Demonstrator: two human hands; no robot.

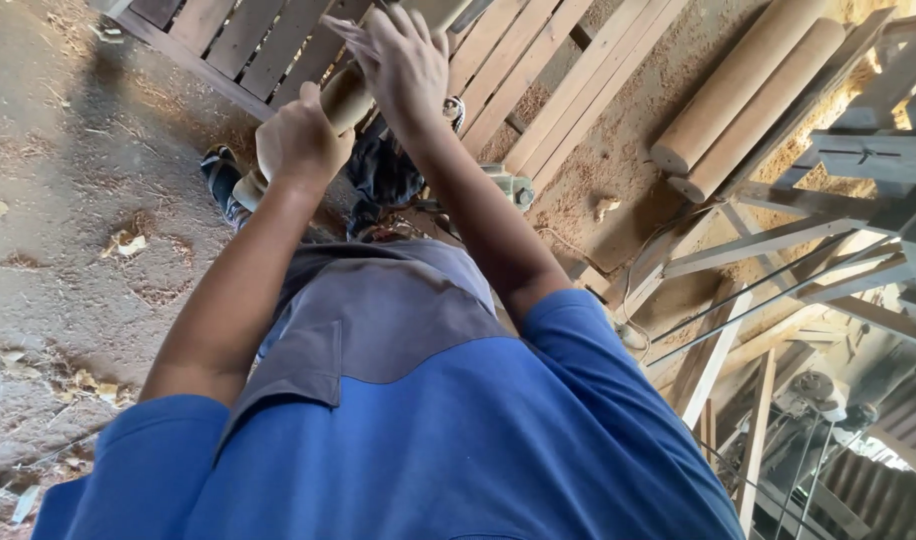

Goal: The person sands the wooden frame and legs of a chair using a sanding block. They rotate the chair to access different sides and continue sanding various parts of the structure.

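A big wooden pallet [278,50] lies on the ground at the far side; two smooth round logs [748,90] rest at the far right in the sawdust; in the middle a round wooden post [346,95] is held up in front of the person; it looks already rounded and smooth, and nothing shows what is left to do; its long way runs from near left up to far right; the left hand [300,140] is wrapped tight around it; the right hand [398,60] lies on it with fingers spread.

Wooden cylinder [346,95] mostly behind hands [303,140]
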